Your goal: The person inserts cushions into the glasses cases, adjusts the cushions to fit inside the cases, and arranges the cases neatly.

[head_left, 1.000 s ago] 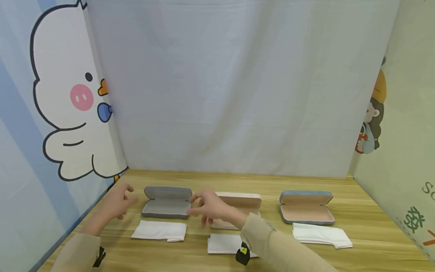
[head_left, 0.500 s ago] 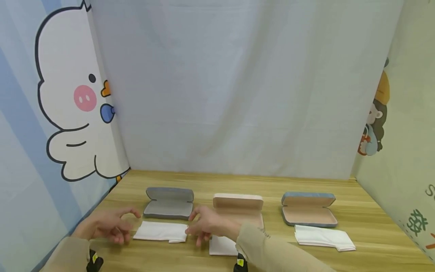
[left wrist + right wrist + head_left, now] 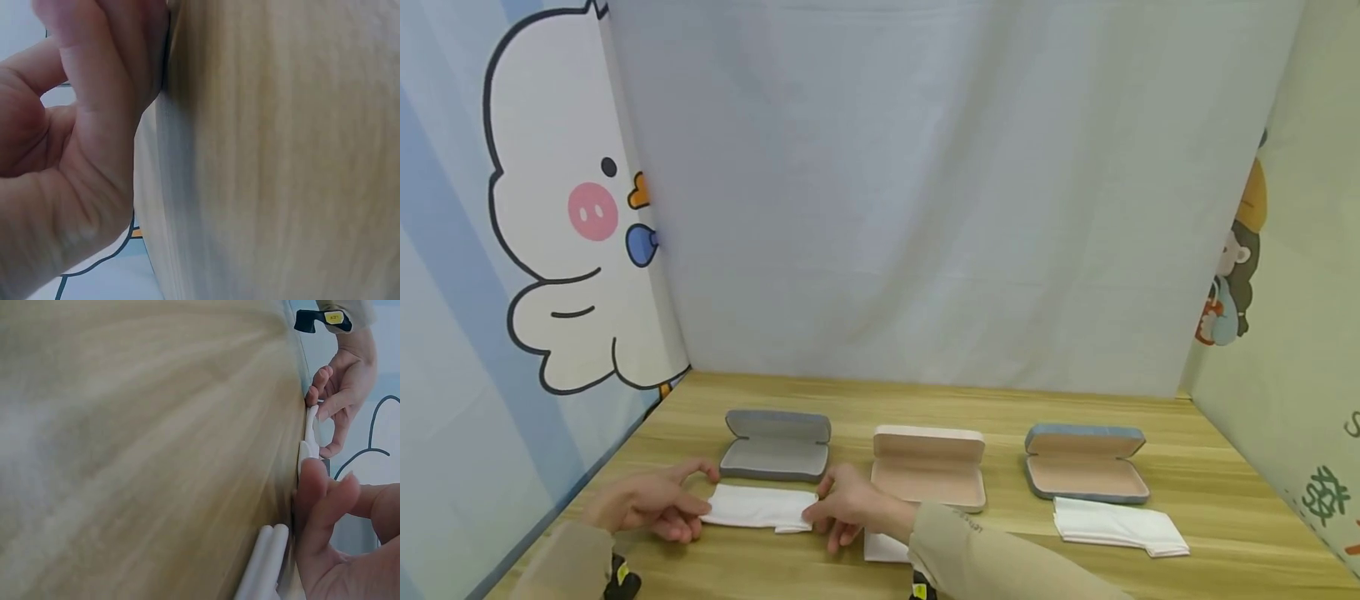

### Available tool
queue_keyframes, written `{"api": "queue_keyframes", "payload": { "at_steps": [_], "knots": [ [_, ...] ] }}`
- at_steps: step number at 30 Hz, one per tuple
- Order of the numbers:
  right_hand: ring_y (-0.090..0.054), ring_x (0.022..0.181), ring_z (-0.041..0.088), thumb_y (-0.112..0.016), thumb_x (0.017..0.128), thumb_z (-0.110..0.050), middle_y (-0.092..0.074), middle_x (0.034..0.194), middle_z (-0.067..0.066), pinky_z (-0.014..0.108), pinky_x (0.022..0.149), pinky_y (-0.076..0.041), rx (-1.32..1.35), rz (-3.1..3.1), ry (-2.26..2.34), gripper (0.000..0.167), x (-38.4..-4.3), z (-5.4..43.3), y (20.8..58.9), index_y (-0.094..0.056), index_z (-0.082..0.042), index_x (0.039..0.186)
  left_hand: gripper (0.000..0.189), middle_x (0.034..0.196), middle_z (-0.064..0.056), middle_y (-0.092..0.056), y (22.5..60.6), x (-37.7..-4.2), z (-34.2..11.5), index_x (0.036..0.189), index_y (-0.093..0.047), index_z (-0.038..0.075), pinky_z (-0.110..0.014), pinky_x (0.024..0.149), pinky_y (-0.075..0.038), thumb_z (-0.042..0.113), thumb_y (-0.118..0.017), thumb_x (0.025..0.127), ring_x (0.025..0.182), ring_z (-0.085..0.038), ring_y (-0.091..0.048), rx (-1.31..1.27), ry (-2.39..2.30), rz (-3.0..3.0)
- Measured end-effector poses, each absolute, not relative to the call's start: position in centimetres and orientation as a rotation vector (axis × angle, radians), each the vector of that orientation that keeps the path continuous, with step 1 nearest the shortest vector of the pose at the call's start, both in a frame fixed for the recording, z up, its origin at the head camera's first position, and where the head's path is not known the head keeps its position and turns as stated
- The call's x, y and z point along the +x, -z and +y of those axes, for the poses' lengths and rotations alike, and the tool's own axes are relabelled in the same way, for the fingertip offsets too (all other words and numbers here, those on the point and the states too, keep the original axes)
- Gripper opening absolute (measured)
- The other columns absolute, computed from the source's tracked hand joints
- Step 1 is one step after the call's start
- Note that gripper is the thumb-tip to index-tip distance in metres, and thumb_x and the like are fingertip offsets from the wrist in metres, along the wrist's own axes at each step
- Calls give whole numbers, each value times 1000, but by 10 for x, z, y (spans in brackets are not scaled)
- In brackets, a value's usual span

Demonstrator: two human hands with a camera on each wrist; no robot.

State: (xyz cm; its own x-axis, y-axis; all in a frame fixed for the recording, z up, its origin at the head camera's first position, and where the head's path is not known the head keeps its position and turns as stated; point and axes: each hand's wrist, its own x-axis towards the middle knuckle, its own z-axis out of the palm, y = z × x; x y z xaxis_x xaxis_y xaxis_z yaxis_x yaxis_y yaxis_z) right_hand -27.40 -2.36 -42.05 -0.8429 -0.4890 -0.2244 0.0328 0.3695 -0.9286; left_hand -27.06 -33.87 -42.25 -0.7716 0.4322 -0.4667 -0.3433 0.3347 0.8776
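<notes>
A folded white cloth (image 3: 756,507) lies on the wooden table in front of the grey glasses case (image 3: 775,457), whose lid stands up. My left hand (image 3: 655,504) grips the cloth's left end, thumb on it and forefinger stretched toward the case. At the right end, my right hand (image 3: 848,504) pinches the cloth between thumb and forefinger. In the right wrist view the left hand (image 3: 350,381) appears beyond the right hand (image 3: 337,531), with the cloth (image 3: 310,428) between them. The left wrist view shows the hand (image 3: 94,137) low over the table, its fingertips cut off.
A cream glasses case (image 3: 927,479) and a blue glasses case (image 3: 1086,475) stand with raised lids to the right. One folded white cloth (image 3: 886,547) is partly behind my right forearm; another white cloth (image 3: 1120,527) lies before the blue case. Curtains (image 3: 925,208) enclose the table (image 3: 1000,567).
Both hands have come down toward me from beside the grey case to the two ends of the left cloth. Their fingers have closed in on it. The cases stay put.
</notes>
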Motion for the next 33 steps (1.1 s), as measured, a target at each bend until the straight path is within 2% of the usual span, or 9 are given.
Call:
{"api": "queue_keyframes", "payload": {
  "at_steps": [6,14,20,23,33],
  "knots": [
    [-51,32,11,-73,82,-3,-59,56,8,16,28,-39,-374,2234,1434,24,-276,-29,422,-49,-4,80,42,66,-4,-67,422,-270,-334,122,-35,8,-14,49,-53,15,-63,92,53,-7,-64,27,-1472,2032],
    [-49,31,12,-74,78,2,-66,58,20,17,27,-40,-369,2332,1372,26,-275,-37,423,-49,-3,71,33,62,-3,-63,423,-270,-326,112,-41,5,-14,47,-51,9,-65,90,51,-7,-62,-46,-1461,2112],
    [-48,31,11,-71,77,6,-58,48,8,19,28,-43,-385,2359,1342,26,-273,-41,423,-48,-3,71,24,61,-3,-62,424,-270,-318,102,-45,3,-14,47,-51,5,-65,88,51,-7,-61,-60,-1439,2163],
    [-48,31,11,-71,77,6,-57,47,6,19,28,-42,-391,2358,1340,25,-273,-40,422,-50,-3,67,21,61,-3,-61,425,-271,-314,99,-46,3,-15,47,-52,2,-64,87,51,-8,-61,-85,-1435,2185],
    [-50,32,11,-71,77,5,-67,59,19,16,29,-39,-389,2290,1359,27,-278,-37,420,-54,-2,57,11,65,-1,-60,420,-275,-314,91,-51,3,-11,47,-50,4,-62,88,51,-3,-57,-52,-1432,2172]
  ]
}}
